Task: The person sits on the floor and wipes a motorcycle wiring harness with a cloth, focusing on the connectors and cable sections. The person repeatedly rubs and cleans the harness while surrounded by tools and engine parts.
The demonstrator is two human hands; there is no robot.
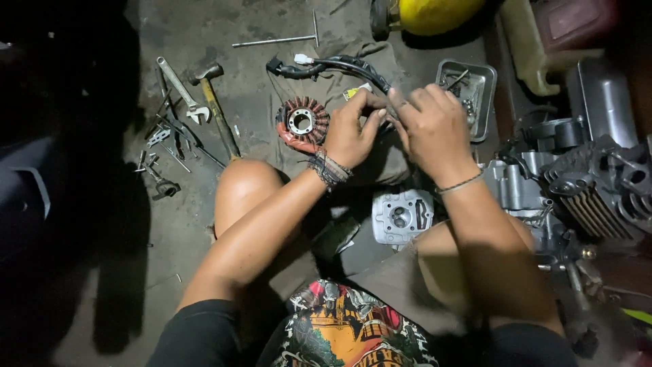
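Hammer and wrench beside stator

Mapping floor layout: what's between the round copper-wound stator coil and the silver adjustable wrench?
In the head view, a wooden-handled hammer lies on the concrete floor between the stator coil and the wrench.

Head camera: one view, worn on the person's head, looking steeply down over the chest and bent knees onto a concrete floor. It is sitting close, the forearms filling the lower frame and both hands meeting just above centre. Left hand and right hand are marking the middle; a hammer is lying well to their left, engine parts crowding their right.
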